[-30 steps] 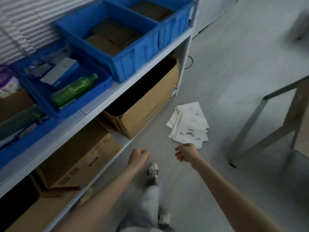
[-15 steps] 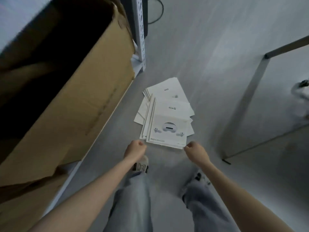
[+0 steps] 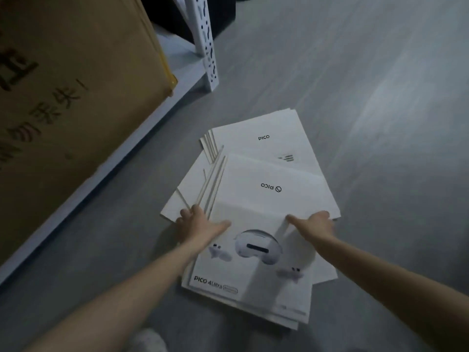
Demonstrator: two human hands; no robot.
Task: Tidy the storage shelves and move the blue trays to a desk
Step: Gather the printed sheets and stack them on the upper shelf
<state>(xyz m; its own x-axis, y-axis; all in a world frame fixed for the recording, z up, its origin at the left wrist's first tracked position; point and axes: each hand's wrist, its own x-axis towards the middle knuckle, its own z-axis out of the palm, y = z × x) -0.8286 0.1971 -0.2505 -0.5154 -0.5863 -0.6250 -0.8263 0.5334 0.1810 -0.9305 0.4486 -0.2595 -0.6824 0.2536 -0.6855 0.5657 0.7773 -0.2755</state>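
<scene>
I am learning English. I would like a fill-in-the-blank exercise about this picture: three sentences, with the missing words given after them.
1. The pile of white sheets lies on the grey ____.
2. The left hand holds the pile at its left edge, and the right hand holds it at its ____ edge.
3. The brown cardboard box stands on a white shelf, to the ____ of the pile.

Missing words: floor; right; left
</scene>
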